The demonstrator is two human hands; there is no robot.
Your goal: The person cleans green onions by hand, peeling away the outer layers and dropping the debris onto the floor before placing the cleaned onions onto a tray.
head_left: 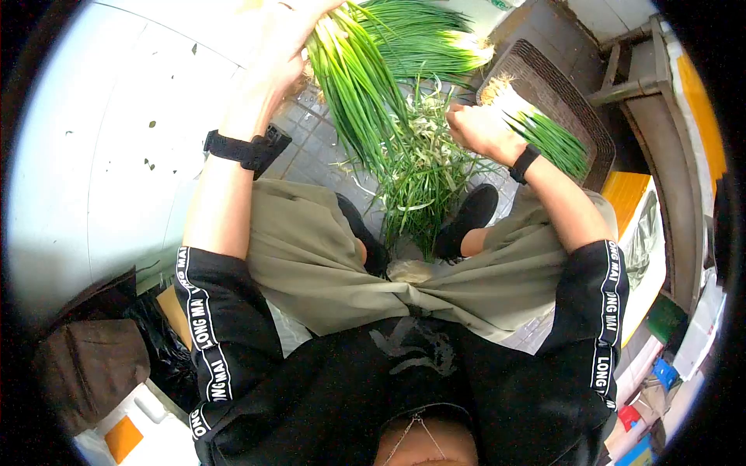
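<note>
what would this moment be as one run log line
left hand: gripping green onion bunch | right hand: curled, contents unclear, near loose leaf pile | brown tray: another bunch inside

A black shirt (334,388) bears a grey print (423,357) on its chest and white LONG MAI lettering (200,322) along both sleeves (249,311); olive trousers (303,241), black shoes (475,211), black wristbands (233,147), thin neck chain (420,418).

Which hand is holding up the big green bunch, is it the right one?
No, the left hand holds the green bunch by its upper end, while the right hand is apart from it.
</note>
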